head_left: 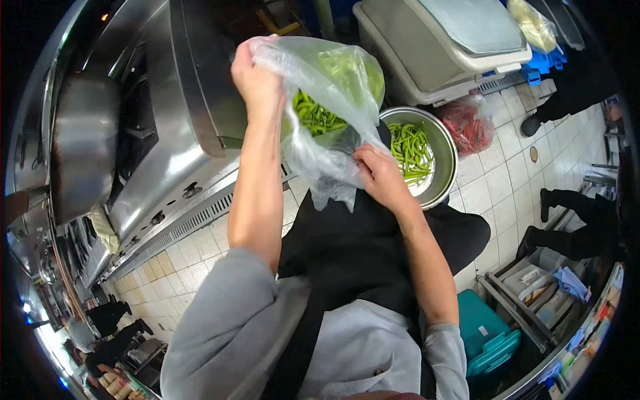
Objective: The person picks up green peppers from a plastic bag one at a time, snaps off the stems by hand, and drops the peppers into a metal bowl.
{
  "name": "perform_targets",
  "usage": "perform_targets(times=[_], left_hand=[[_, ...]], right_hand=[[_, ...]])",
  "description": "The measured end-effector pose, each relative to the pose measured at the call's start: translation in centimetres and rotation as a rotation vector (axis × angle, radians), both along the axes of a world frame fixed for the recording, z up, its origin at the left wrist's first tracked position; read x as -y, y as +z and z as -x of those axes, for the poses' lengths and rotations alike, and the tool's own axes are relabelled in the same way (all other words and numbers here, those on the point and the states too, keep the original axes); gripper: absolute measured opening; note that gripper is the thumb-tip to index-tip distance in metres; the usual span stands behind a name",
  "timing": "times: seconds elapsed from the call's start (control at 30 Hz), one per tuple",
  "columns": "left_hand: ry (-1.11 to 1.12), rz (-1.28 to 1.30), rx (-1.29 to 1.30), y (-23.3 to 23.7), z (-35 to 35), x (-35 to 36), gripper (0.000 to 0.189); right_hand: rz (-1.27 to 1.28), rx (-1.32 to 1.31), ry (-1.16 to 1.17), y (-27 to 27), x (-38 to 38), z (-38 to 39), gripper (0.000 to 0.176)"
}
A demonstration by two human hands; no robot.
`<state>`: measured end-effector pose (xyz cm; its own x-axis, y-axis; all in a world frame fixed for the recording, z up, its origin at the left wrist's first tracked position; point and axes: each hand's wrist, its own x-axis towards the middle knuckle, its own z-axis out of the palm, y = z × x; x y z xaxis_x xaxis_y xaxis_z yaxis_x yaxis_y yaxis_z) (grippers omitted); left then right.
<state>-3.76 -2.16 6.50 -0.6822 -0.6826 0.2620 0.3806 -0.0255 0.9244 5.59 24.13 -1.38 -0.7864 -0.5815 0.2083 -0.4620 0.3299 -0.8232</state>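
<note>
A clear plastic bag [363, 87] with green chili peppers [313, 115] inside is held up in front of me, its mouth spread. My left hand [259, 73] grips the bag's upper left edge. Lower down, my right hand [380, 173] has its fingers closed on the bag's lower right edge. Just right of the bag sits a round metal bowl [448, 157] on the floor side, with green peppers [410, 150] lying in it. The bag partly covers the peppers inside it.
Stainless stoves [180, 127] line the left. A lidded grey bin [427, 60] stands at the upper right, near a bag of red peppers [468, 125]. A teal crate [483, 327] is at the lower right. Other people's dark-clad legs [573, 217] show at the right and lower left.
</note>
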Motion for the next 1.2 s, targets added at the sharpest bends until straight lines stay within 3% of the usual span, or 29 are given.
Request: perform_targets(times=[0.13, 0.2, 0.23, 0.3, 0.43, 0.47, 0.5, 0.57, 0.63, 0.67, 0.7, 0.77, 0.8, 0.87, 0.9, 0.93, 0.97, 1.03, 1.1, 1.17, 1.2], left_hand=[[-0.006, 0.054, -0.07, 2.2, -1.9, 0.6, 0.006], [0.225, 0.259, 0.086, 0.6, -1.7, -0.1, 0.008], [0.217, 0.48, 0.089, -3.1, -0.1, 2.2, 0.015], [0.158, 0.526, 0.394, -4.2, 1.4, 3.2, 0.023], [0.192, 0.528, 0.498, -6.1, 2.6, 5.1, 0.024], [0.165, 0.333, 0.404, -6.6, 2.9, 5.6, 0.028], [0.134, 0.137, 0.316, -6.4, 2.9, 5.4, 0.034], [0.158, 0.151, 0.25, -6.2, 2.4, 5.0, 0.044], [0.405, 0.485, 0.326, -3.0, 0.3, 2.4, 0.049], [0.404, 0.501, 0.298, -1.5, -1.4, 0.8, 0.045], [0.403, 0.505, 0.296, -0.2, -3.3, -0.4, 0.045], [0.111, 0.722, 0.186, 1.2, -5.9, -2.2, 0.036], [0.109, 0.723, 0.186, 1.4, -5.8, -2.6, 0.036], [-0.387, 1.001, 0.714, 1.4, -5.4, -3.0, 0.034], [-0.427, 1.109, 0.902, 0.8, -4.0, -2.9, 0.03], [-0.469, 1.213, 1.09, -0.2, -1.8, -2.6, 0.027], [-0.466, 1.211, 1.084, -1.1, 0.2, -2.4, 0.027], [-0.712, 1.425, 1.342, -3.3, 4.3, -1.6, 0.036], [-0.582, 1.53, 0.942, -7.5, 7.2, 0.0, 0.045], [-0.628, 0.95, 0.288, -7.9, 11.7, 0.5, 0.049], [-0.606, 0.983, 0.215, -6.0, 12.5, 1.1, 0.047]], right_hand=[[-0.016, 0.024, 0.006, -0.3, 0.6, -0.5, 0.014], [-0.044, -0.033, 0.006, -0.6, 0.9, 0.2, 0.015], [-0.074, -0.088, 0.016, -0.3, 0.7, -0.4, 0.016], [-0.078, -0.125, -0.001, 0.3, 1.0, 0.3, 0.019], [-0.076, -0.066, -0.017, 0.9, 0.7, 0.4, 0.024], [-0.078, -0.06, -0.026, 0.9, 0.6, 0.6, 0.026], [-0.083, -0.048, -0.034, 1.0, 0.5, 0.6, 0.029], [-0.121, -0.037, -0.024, 1.5, 0.5, 0.9, 0.038], [-0.057, -0.196, -0.148, 1.7, 1.0, 1.4, 0.052], [0.006, -0.055, -0.125, 2.1, 1.0, 1.9, 0.064], [0.01, -0.056, -0.127, 3.0, 1.1, 2.3, 0.064], [0.116, -0.087, -0.212, 5.1, 1.4, 2.9, 0.066], [0.102, -0.11, -0.239, 5.5, 1.4, 3.3, 0.066], [0.205, -0.006, -0.246, 6.8, 1.4, 2.9, 0.064], [0.307, 0.094, -0.252, 7.3, 1.5, 2.8, 0.062], [0.299, -0.018, -0.246, 6.2, 1.1, 2.8, 0.057], [0.297, -0.024, -0.244, 5.8, 0.7, 2.2, 0.057], [0.257, 0.044, -0.238, 5.1, -0.5, -0.2, 0.054], [0.246, 0.129, -0.283, 2.6, -2.4, -2.7, 0.051], [0.26, 0.327, -0.407, 0.1, -4.8, -5.4, 0.048], [0.275, 0.37, -0.452, -1.2, -6.2, -6.6, 0.047]])
